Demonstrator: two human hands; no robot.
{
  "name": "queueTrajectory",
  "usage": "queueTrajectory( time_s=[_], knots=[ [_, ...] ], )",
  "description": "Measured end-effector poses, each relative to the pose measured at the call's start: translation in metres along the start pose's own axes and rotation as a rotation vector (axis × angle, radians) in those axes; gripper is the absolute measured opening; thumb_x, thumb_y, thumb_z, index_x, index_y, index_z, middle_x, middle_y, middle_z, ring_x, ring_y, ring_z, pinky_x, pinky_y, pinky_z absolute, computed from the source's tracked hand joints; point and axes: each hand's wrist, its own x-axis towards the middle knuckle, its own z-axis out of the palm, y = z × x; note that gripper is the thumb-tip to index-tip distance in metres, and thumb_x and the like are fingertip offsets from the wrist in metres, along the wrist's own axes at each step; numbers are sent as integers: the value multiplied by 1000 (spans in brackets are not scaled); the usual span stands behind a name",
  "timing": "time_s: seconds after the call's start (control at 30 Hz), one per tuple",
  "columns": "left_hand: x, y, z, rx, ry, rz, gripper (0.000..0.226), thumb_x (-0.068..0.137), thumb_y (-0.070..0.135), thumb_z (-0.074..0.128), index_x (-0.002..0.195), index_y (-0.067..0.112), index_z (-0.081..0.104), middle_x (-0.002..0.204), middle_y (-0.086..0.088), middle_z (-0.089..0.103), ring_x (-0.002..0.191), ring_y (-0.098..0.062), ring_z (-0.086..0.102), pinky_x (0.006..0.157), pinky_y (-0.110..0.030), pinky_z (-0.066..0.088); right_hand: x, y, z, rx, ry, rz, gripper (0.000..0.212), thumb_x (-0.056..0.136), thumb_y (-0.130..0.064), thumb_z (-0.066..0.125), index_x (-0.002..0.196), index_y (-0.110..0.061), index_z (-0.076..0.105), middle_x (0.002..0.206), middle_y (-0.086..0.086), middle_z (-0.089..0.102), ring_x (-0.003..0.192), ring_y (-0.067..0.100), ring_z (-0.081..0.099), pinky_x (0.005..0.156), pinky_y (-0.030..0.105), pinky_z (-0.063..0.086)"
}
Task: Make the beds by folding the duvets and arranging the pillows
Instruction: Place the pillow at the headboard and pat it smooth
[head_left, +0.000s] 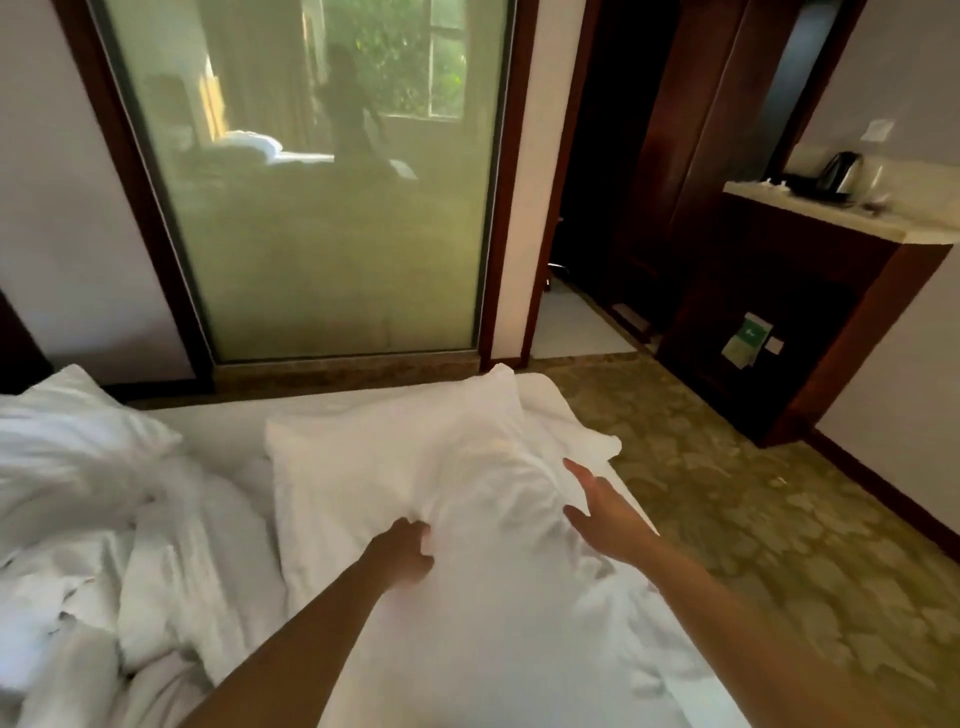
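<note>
left hand (408, 553) pinches pillow (395, 467) near edge, likely to lift it | right hand (597, 512) fingers spread at its right side, steadying | pillow centre frame on bed (223, 423) | duvet (104, 571) crumpled lower left, unfolded

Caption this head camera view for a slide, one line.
Left hand grips a white pillow on the bed; the open right hand reaches toward its side.

2 hands, the left hand (402, 556) and the right hand (597, 514). 2 pillows: the near pillow (395, 457) under both hands, the far pillow (67, 431) well left of the left hand. 1 duvet (156, 571) left of the left hand. 1 kettle (841, 174) far beyond the right hand, 1 glass panel (322, 208) ahead of both
</note>
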Motion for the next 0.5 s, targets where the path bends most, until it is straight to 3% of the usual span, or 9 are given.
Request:
queueTrajectory(
  time_s=[0.1, 0.17, 0.23, 0.3, 0.4, 0.5],
  knots=[
    [-5, 0, 11, -18, 96, -42, 47, 96, 31, 43, 142, 22, 35, 142, -3, 39, 127, -18, 46, 102, -23, 33, 38, 12, 15, -40, -105, -66, 69, 93, -52, 43, 149, -35, 7, 138, 11, 46, 119, 26, 51, 103, 33, 36],
    [-6, -2, 16, -82, 150, -108, 59, 90, 45, 46, 143, 20, 35, 140, -6, 38, 124, -19, 48, 102, -25, 37, 59, 10, 33, -70, -206, -65, 85, 78, -78, 35, 148, -42, 3, 151, 11, 28, 132, 33, 39, 108, 41, 32],
    [-6, -4, 20, -161, 229, -252, 71, 85, 54, 53, 144, 19, 33, 140, -8, 33, 123, -24, 47, 102, -33, 40, 74, 10, 55, -110, -304, -50, 91, 76, -75, 47, 146, -47, -5, 158, 11, 0, 142, 38, 17, 112, 50, 20],
    [-3, -10, 23, -173, 340, -432, 76, 82, 54, 61, 145, 24, 30, 142, -7, 29, 127, -28, 40, 101, -40, 40, 85, 12, 77, -149, -270, -32, 100, 74, -70, 58, 144, -48, -10, 156, 13, -16, 143, 42, 2, 113, 56, 14],
    [0, -30, 31, -239, 434, -637, 89, 73, 61, 66, 146, 32, 23, 144, -8, 28, 130, -34, 34, 102, -47, 36, 100, 17, 104, -192, -171, 18, 113, 67, -70, 64, 144, -47, -15, 153, 19, -23, 142, 44, -6, 111, 62, 13],
    [3, -58, 42, -404, 403, -757, 99, 68, 69, 65, 147, 36, 14, 148, -12, 27, 135, -35, 28, 110, -48, 26, 117, 22, 125, -158, -204, 60, 117, 65, -65, 68, 143, -47, -17, 151, 19, -28, 141, 46, -10, 108, 67, 9]
  ],
)
